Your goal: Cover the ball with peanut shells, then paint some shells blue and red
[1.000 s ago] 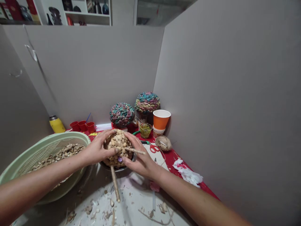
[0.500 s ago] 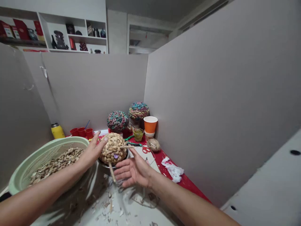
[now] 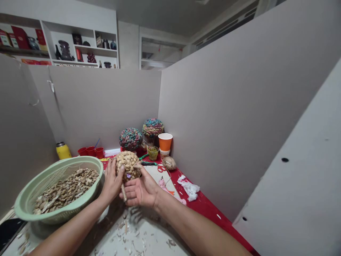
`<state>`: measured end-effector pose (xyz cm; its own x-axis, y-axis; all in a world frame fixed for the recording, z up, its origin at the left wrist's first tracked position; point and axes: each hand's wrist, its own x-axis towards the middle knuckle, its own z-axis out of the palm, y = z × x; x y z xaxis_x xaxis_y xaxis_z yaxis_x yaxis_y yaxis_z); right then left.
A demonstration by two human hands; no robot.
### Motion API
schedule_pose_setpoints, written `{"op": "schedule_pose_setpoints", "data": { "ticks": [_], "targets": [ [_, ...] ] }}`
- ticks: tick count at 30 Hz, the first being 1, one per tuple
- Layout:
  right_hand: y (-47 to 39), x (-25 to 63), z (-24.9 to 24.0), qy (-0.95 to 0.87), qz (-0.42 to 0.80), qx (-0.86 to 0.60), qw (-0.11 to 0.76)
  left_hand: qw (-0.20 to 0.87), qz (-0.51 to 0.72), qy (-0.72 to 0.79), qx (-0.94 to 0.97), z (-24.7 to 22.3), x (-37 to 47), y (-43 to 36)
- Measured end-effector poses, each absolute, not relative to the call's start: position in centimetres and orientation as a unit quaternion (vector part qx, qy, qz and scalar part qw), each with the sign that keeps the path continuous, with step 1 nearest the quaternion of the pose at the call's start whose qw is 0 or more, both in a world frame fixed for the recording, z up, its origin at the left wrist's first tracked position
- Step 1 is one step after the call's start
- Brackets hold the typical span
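Observation:
A ball covered in tan, peanut-like shells [image 3: 128,161] sits between my two hands, with a small purple piece on its lower front. A thin stick [image 3: 124,193] juts down from it toward me. My left hand [image 3: 113,179] lies against the ball's left side, fingers wrapped round it. On the lower right, my right hand [image 3: 140,188] cups the ball, palm up, its thumb on the shells and its fingers beneath and beside the stick.
At left is a green basket [image 3: 22,206] of shells. Behind are two multicoloured balls [image 3: 130,138], an orange cup [image 3: 165,143], red cups [image 3: 91,152], a yellow bottle [image 3: 63,151], red scissors [image 3: 161,168] and twine [image 3: 169,163]. White crumpled tissue [image 3: 190,188] lies right; shell scraps litter the front.
Both hands have closed in on the ball from a looser, spread pose. The view has shifted slightly, and the second stick at the ball's right is now hidden by my right hand.

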<state>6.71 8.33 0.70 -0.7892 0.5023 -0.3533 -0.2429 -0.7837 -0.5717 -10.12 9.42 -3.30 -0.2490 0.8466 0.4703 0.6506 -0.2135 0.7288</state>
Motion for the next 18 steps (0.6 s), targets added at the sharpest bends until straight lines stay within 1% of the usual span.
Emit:
{"op": "schedule_pose_setpoints", "data": {
  "ticks": [4, 8, 13, 18],
  "targets": [
    [7.6, 6.8, 0.6, -0.23, 0.924, -0.229, 0.202, 0.102, 0.502, 0.602, 0.612, -3.4, -10.3, 9.2],
    [7.5, 6.6, 0.5, -0.237, 0.923, -0.235, 0.192, 0.125, 0.512, 0.594, 0.608, -2.9, -10.3, 9.1],
    [7.6, 6.0, -0.3, -0.254, 0.919, -0.224, 0.203, 0.185, 0.519, 0.595, 0.584, -1.8, -10.5, 8.0],
    [7.3, 5.4, -1.5, -0.284, 0.911, -0.224, 0.201, 0.276, 0.509, 0.606, 0.545, -0.4, -11.0, 5.0]
  ]
}}
